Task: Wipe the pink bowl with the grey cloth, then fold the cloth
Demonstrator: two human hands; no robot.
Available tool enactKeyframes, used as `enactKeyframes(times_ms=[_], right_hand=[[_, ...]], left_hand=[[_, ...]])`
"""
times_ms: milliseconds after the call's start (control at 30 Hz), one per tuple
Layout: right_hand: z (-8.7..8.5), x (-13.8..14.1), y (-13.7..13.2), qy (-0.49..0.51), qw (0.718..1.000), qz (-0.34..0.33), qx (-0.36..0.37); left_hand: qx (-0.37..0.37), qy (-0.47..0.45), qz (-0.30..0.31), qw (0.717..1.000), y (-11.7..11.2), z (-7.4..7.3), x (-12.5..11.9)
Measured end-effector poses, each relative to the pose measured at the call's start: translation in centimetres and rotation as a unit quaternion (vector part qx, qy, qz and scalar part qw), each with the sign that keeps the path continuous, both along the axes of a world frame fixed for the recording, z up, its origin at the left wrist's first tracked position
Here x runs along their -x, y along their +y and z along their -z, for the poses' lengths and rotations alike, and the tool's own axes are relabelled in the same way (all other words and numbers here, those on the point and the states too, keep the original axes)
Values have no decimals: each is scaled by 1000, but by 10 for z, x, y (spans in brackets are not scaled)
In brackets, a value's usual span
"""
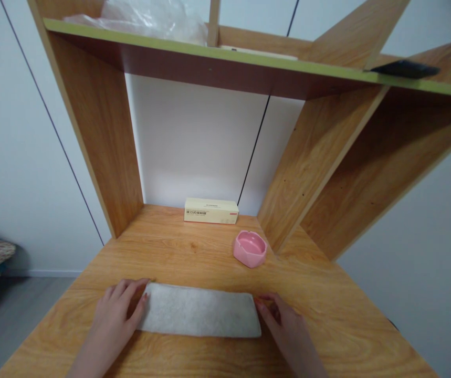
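Observation:
A folded white cloth (199, 311) lies flat as a long strip on the wooden desk (193, 252), near the front edge. My left hand (121, 310) rests at the cloth's left end, fingers bent and touching its edge. My right hand (282, 320) sits at the right end, fingertips curled onto that edge. Neither hand lifts the cloth; it stays flat between them.
A pink ashtray-like dish (250, 248) stands behind the cloth to the right. A long cream box (211, 210) lies at the back against the wall. Wooden shelf sides (103, 136) flank the desk; a shelf above holds a plastic bag (150, 18) and a dark object (404, 69).

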State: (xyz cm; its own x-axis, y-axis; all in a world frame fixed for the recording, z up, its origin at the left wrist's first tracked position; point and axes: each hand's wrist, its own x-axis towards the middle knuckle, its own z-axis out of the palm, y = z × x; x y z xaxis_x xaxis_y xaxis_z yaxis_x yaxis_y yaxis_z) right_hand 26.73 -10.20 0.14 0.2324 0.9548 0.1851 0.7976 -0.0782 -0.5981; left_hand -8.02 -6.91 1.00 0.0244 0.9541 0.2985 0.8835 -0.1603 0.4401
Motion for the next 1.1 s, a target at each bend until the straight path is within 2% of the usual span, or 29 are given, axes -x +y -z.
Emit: enactKeyframes(times_ms=[133,300,400,467,533,600,667,700,800,900,1000,1100], right_hand=[[-4,2,-2,10,999,-5,43],[-3,16,2,2,995,8,101],[2,20,5,14,994,19,108],[8,16,5,56,995,1,84],[13,6,2,92,993,-42,57],[16,-7,-3,91,992,-85,27],[15,-17,-8,61,992,-112,-2],[14,-20,-10,46,991,-122,-10],[9,-19,-12,25,988,-150,12],[5,-8,-10,33,987,-154,23],[-2,2,-6,83,990,-110,-12],[-12,6,0,194,978,-70,-15]], left_hand=[[-22,-12,81,996,-8,-6,-10],[-3,-28,217,976,-28,-16,-58],[32,-7,240,970,-35,-13,-82],[46,6,240,970,-35,-9,-84],[52,14,226,973,-34,-5,-74],[55,26,196,979,-33,-3,-53],[55,36,121,991,-32,-1,-28],[59,39,104,992,-31,0,-16],[54,31,85,994,-25,7,6],[22,5,76,997,-16,11,8],[-13,-48,64,997,-11,0,-1],[15,-149,47,988,-8,-23,-12]])
